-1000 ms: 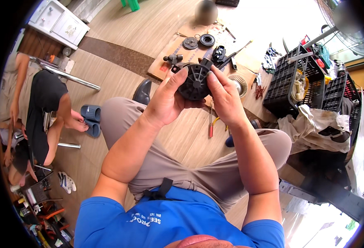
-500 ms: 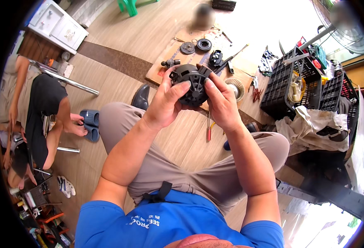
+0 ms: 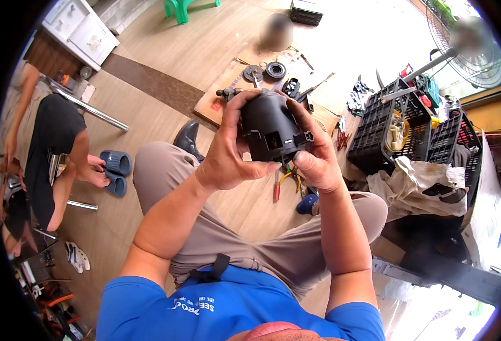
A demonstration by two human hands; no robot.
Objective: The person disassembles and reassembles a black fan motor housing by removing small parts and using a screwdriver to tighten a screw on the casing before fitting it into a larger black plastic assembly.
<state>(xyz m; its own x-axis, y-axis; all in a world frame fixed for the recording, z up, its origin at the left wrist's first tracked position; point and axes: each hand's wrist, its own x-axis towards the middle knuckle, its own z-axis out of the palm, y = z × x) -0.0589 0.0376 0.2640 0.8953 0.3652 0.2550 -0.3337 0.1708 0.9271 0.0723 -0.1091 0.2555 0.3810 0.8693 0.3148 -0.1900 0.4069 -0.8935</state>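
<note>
A black cylindrical electric motor [image 3: 267, 122] is held up in front of me between both hands. Its long side now shows, with a square opening near the lower rim, and what looks like a metal shaft juts from its far end. My left hand [image 3: 230, 150] wraps its left side, thumb under the near rim. On the right side, my right hand [image 3: 317, 156] grips it with the thumb at the lower right edge. Fingertips behind the housing are partly hidden. Just below it on the floor are a red-handled screwdriver [image 3: 277, 190] and yellow-handled pliers [image 3: 296, 177].
Beyond the motor, a cardboard sheet [image 3: 209, 109] carries a black ring [image 3: 275, 70], a grey disc [image 3: 253, 73] and several tools. Black crates [image 3: 369, 136] stand right, with a cloth [image 3: 406, 184] draped beside them. Another person's leg [image 3: 63, 131] is at left.
Both hands have tilted the motor, so its ribbed end face has turned out of sight and its smooth side shows. My thumbs have shifted down to the near rim.
</note>
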